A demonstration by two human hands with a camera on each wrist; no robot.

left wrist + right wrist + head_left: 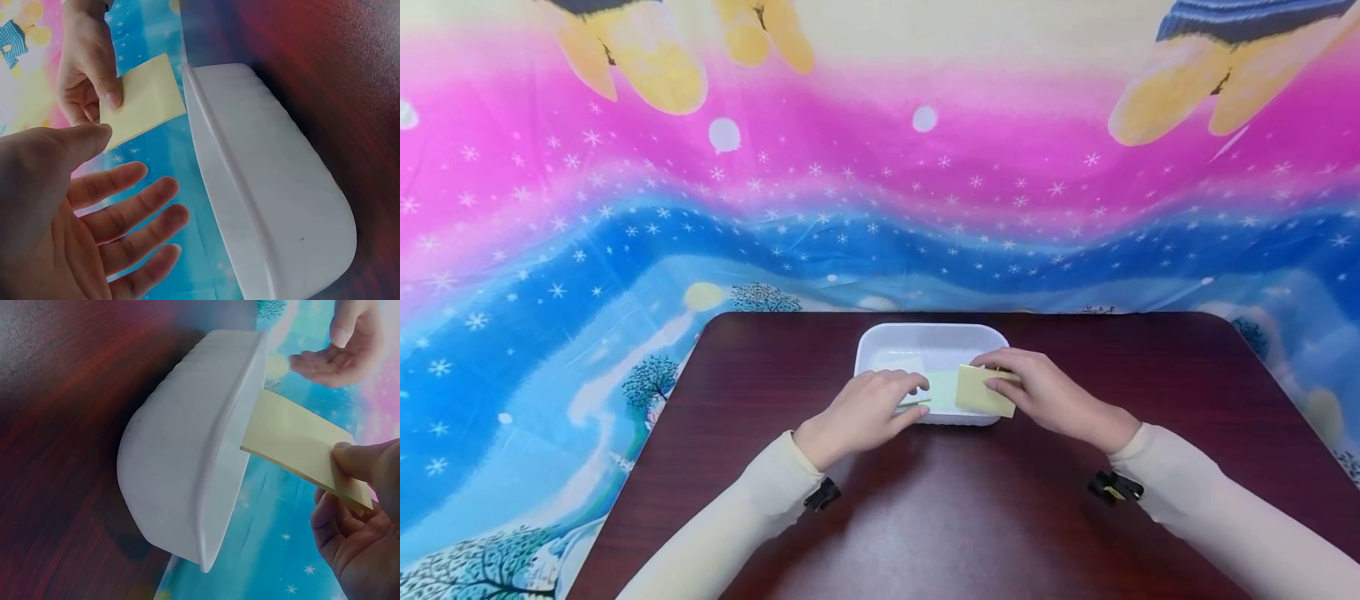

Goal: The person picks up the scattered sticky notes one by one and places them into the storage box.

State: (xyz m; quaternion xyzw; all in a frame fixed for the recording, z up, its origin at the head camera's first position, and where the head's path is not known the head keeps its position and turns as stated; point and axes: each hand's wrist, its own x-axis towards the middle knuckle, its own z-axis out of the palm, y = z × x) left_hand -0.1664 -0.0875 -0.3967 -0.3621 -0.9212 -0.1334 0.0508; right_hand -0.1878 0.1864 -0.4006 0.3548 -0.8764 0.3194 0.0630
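My right hand [1048, 396] pinches a pad of pale yellow sticky notes [976, 390] between thumb and fingers, over the right side of a white plastic tray [932, 335]. In the right wrist view the sticky-note pad [294, 434] tilts across the tray's rim [212, 450], its layered edge showing. My left hand [861, 412] is over the tray's left front side. The left wrist view shows this left hand [119, 212] with fingers spread and nothing held, its thumb overlapping the pad's corner there. Pale yellow-green shows on the tray's floor, partly hidden by the hands.
The tray stands near the far edge of a dark reddish-brown table [775, 358]. Behind and beside the table hangs a colourful cloth [880, 208] with snowflakes and trees. A small black clip-like device [822, 495] sits at the left wrist, another [1115, 487] at the right.
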